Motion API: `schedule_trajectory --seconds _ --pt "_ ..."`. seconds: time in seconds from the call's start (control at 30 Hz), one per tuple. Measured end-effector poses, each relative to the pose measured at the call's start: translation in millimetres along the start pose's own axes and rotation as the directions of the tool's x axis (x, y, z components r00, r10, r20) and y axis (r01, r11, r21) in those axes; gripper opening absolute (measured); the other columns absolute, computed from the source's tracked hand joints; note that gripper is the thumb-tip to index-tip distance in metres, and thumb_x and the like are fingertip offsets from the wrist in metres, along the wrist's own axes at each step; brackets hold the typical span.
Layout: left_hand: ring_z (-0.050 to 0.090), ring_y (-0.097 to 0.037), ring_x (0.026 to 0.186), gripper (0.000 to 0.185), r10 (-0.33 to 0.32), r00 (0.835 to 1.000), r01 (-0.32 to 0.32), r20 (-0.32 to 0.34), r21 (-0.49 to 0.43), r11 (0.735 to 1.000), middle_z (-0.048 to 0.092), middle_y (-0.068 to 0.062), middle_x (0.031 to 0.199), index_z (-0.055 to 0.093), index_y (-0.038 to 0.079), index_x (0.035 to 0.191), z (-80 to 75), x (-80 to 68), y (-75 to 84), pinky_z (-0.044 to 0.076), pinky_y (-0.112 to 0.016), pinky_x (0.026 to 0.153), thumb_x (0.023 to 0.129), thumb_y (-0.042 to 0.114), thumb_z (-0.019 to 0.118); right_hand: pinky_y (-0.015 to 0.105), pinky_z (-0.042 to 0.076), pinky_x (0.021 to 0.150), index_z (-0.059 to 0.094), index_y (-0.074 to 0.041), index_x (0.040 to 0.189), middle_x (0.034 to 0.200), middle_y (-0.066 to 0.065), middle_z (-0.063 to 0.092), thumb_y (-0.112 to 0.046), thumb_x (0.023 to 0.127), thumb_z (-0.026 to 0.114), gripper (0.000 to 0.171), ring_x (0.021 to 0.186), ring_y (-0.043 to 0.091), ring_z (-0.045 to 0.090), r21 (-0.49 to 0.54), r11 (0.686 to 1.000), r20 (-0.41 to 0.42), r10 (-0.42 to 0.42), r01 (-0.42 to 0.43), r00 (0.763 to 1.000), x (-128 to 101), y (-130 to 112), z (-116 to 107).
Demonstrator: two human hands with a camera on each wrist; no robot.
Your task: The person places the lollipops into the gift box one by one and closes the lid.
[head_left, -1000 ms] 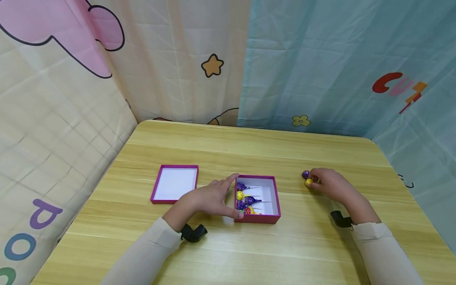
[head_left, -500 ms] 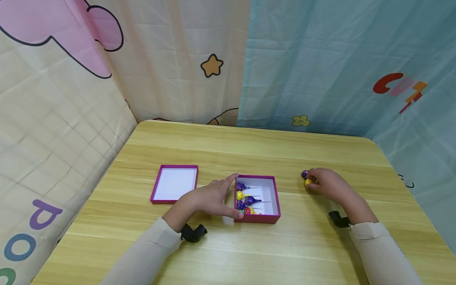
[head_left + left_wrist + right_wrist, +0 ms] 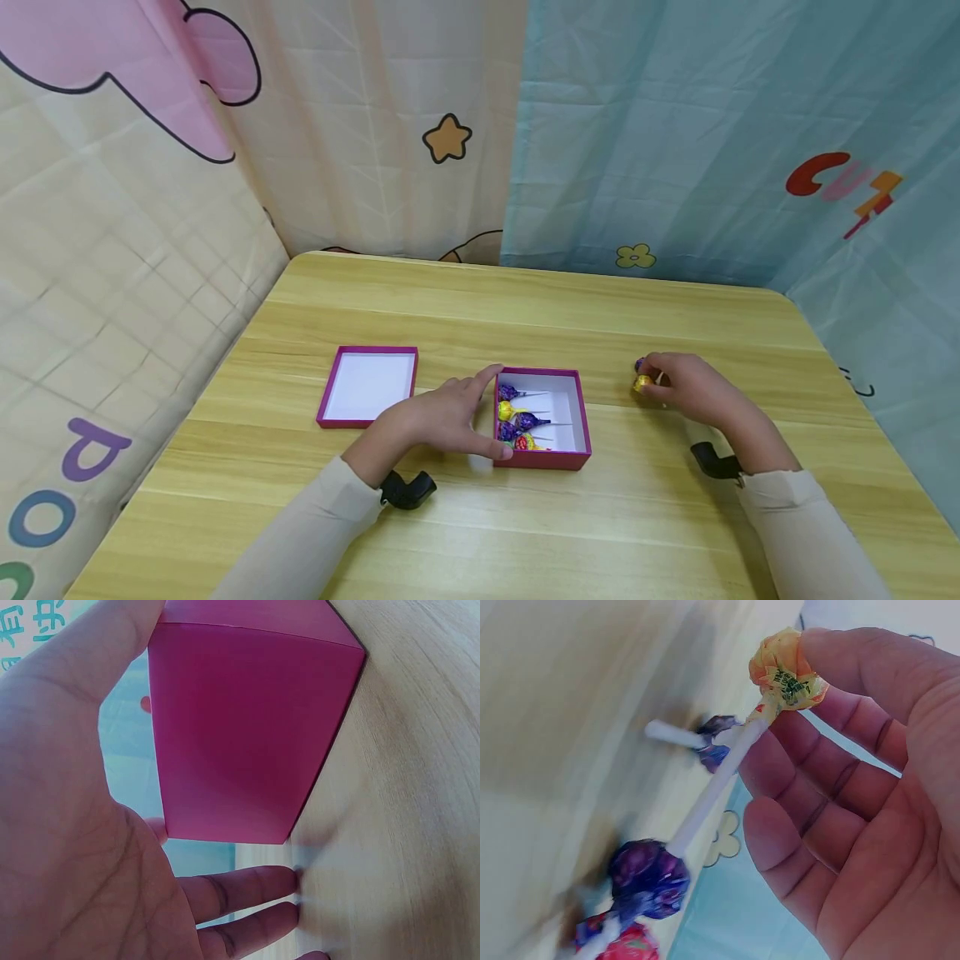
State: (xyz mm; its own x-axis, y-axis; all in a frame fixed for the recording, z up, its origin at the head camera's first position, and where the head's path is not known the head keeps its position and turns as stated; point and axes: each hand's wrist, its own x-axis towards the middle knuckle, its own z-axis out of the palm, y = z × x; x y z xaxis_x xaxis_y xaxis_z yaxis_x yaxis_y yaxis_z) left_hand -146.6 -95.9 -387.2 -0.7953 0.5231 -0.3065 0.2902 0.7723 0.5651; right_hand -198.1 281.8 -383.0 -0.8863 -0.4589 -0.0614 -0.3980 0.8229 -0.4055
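My left hand (image 3: 450,417) spans the left side of a magenta box (image 3: 543,460), thumb on the near corner and index finger on the far one; its other fingers extend free in the left wrist view. Inside the box lie several wrapped lollipops (image 3: 531,423), purple, yellow and red, sticks pointing right. Further right, my right hand (image 3: 690,387) pinches a yellow lollipop (image 3: 784,667) by its wrapped head between thumb and fingers. Just behind that is a purple lollipop (image 3: 639,365), partly hidden. The right wrist view shows another purple lollipop (image 3: 649,877) and a red one (image 3: 626,945).
A square magenta lid (image 3: 367,387) with a white inside lies upturned left of the box. The wooden table (image 3: 480,542) ends at its back edge before printed curtains (image 3: 637,125). Black camera mounts (image 3: 408,490) sit at both wrists.
My right hand and the yellow lollipop have shifted slightly left, covering more of the purple lollipop. The left hand, box and lid stay where they were.
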Motion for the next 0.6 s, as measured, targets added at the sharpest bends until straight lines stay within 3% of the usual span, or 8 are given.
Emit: schedule_trajectory --seconds 0.6 --pt "0.032 -0.034 0.142 0.118 0.007 1.000 -0.007 0.004 0.005 1.000 0.033 -0.011 0.157 0.007 0.028 0.160 -0.1 -0.9 -0.5 0.033 -0.053 0.110 0.073 0.071 0.073 0.036 0.051 0.070 0.066 -0.011 0.099 0.085 -0.006 0.062 -0.010 0.093 0.067 0.007 0.078 0.014 0.057 -0.015 0.996 -0.005 -0.091 0.091 0.996 -1.3 -48.6 -13.6"
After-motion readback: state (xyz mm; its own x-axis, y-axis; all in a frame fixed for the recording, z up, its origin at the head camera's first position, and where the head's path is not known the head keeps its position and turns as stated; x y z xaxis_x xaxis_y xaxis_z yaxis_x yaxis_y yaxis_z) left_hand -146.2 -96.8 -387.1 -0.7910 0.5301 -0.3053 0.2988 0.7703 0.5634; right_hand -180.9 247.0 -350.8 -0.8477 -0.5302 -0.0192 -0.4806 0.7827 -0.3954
